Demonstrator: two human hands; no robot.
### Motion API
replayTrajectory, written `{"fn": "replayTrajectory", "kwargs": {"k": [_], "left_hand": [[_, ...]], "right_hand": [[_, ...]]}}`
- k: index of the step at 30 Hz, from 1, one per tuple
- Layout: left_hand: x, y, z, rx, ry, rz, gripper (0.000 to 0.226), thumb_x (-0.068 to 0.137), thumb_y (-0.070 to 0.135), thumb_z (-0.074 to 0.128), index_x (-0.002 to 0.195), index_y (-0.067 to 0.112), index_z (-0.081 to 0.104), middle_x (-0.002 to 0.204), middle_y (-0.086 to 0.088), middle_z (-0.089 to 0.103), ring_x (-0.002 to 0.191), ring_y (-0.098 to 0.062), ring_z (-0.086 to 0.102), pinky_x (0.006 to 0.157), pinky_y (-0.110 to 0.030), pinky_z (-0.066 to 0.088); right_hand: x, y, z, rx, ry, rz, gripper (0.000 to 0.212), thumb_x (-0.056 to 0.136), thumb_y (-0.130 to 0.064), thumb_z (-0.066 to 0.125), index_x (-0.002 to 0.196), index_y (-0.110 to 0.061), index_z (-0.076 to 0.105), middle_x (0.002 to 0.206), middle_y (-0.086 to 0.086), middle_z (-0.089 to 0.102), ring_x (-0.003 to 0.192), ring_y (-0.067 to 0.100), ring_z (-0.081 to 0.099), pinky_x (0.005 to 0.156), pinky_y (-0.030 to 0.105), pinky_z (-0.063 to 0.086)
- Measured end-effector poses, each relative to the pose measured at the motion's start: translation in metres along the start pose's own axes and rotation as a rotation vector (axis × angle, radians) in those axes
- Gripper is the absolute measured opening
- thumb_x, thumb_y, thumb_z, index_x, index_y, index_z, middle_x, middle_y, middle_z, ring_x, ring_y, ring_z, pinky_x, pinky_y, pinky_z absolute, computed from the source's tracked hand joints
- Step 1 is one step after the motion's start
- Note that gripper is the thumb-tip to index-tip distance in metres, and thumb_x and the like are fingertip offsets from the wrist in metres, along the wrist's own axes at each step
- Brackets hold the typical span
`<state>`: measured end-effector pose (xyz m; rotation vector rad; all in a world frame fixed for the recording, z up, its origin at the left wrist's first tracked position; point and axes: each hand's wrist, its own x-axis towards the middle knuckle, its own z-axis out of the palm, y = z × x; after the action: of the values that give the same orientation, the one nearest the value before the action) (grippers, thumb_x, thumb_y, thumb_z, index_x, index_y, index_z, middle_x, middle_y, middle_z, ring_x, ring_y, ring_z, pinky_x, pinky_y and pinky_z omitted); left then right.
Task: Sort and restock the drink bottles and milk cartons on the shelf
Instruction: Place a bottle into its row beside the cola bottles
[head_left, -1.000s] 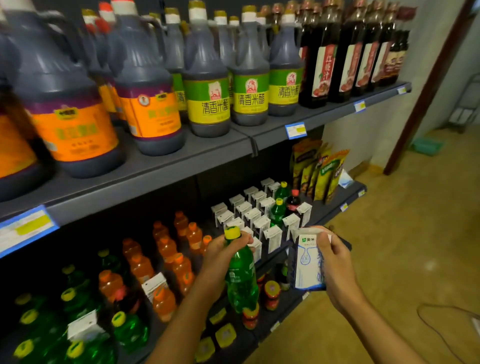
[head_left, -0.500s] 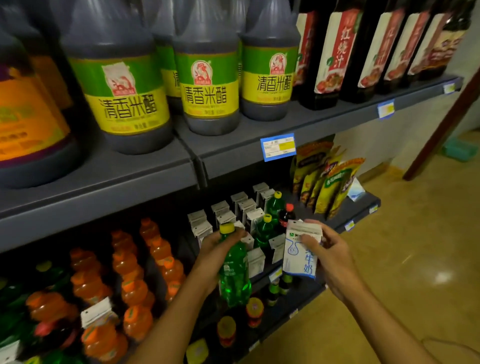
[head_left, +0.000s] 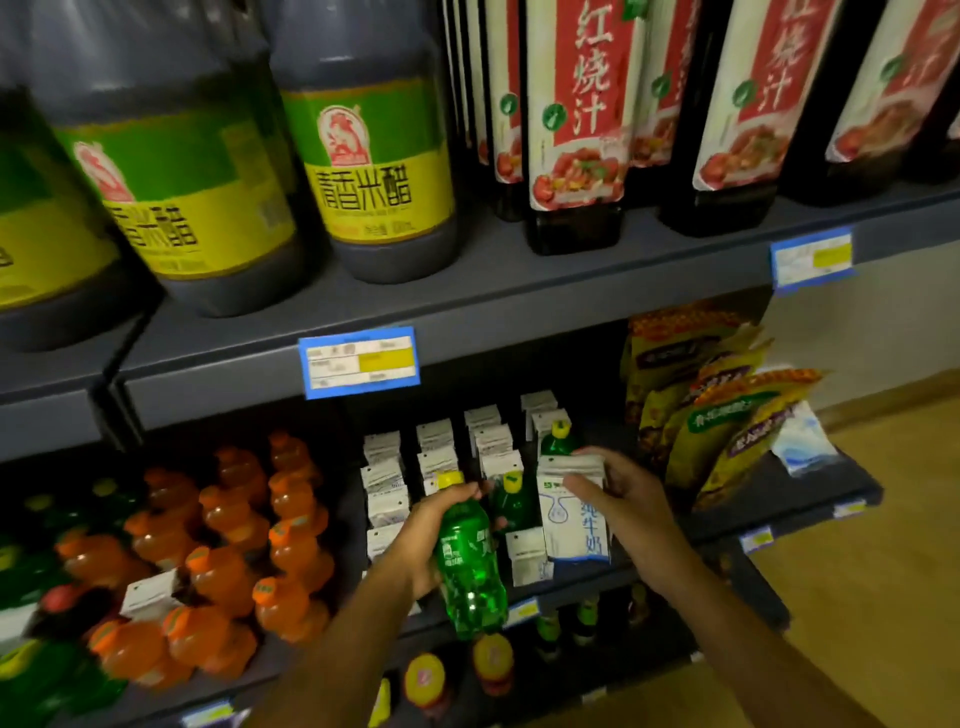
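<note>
Lower centre of the frame: left hand (head_left: 423, 540) wrapped around a green soda bottle (head_left: 470, 566) with a yellow cap, fingers curled over its shoulder, bottle tilted with its base toward the bottom edge, held out in front of the middle shelf (head_left: 727, 535). Just right of it: right hand (head_left: 623, 499) gripping a white-and-blue milk carton (head_left: 571, 514) by its upper part, thumb across the front, fingers curled round the far side, carton upright and just beside the loose cartons at the shelf front. Behind both hands, centre of the frame: rows of small white milk cartons (head_left: 436, 441), with two more yellow-capped green bottles standing among them, one (head_left: 511, 501) between the hands and one (head_left: 558, 441) just above the held carton. Left of the cartons: a block of orange drink bottles (head_left: 234, 519), one stray white carton (head_left: 150, 592) lying among them; further left, at the frame edge, dim green bottles, blurred. Right of centre: yellow and orange snack pouches (head_left: 711, 415) leaning on the same shelf. Upper half: large dark vinegar jugs (head_left: 369, 156) with green-and-yellow labels at upper left, tall dark sauce bottles (head_left: 576, 104) with red-and-white labels at upper right, blue price tags (head_left: 360, 362) on the shelf edge beneath. Bottom centre, under the held bottle: small jars with yellow and red lids (head_left: 491, 654).
</note>
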<state>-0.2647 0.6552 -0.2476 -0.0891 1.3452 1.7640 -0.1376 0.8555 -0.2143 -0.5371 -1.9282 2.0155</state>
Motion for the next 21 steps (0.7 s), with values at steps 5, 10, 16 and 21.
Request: {"fn": "replayTrajectory", "kwargs": {"k": [5,10,16,21], "left_hand": [[0.023,-0.013,0.021,0.025,0.153,0.005,0.049,0.075,0.034,0.073,0.117,0.009,0.07,0.116,-0.023,0.069,0.107,-0.038,0.067,0.089,-0.046,0.052],[0.05,-0.018,0.033,0.021,0.261,-0.022,0.039,0.08,0.029,0.069,0.114,0.009,0.069,0.115,-0.021,0.07,0.107,-0.039,0.066,0.092,-0.048,0.051],[0.072,-0.018,0.035,-0.051,0.273,-0.012,0.04,0.083,0.028,0.063,0.115,0.004,0.068,0.11,-0.023,0.069,0.101,-0.039,0.065,0.094,-0.051,0.049],[0.084,-0.019,0.037,-0.161,0.189,-0.018,0.027,0.074,0.027,0.066,0.094,0.008,0.068,0.089,-0.016,0.065,0.086,-0.034,0.061,0.085,-0.045,0.049]], "right_hand": [[0.025,0.002,-0.016,0.036,-0.086,0.007,0.034,0.063,-0.04,0.079,0.097,-0.042,0.071,0.1,-0.01,0.076,0.09,0.009,0.073,0.067,0.018,0.056],[0.04,0.009,-0.031,0.046,-0.113,0.007,0.039,0.063,-0.04,0.079,0.101,-0.036,0.071,0.102,-0.006,0.076,0.093,0.012,0.073,0.068,0.021,0.057],[0.052,0.018,-0.043,0.06,-0.132,-0.003,0.043,0.062,-0.038,0.079,0.104,-0.032,0.071,0.104,-0.004,0.076,0.096,0.014,0.073,0.071,0.024,0.058],[0.054,0.024,-0.052,0.076,-0.129,0.0,0.037,0.064,-0.035,0.079,0.1,-0.032,0.072,0.103,-0.004,0.076,0.095,0.014,0.073,0.071,0.021,0.057]]}}
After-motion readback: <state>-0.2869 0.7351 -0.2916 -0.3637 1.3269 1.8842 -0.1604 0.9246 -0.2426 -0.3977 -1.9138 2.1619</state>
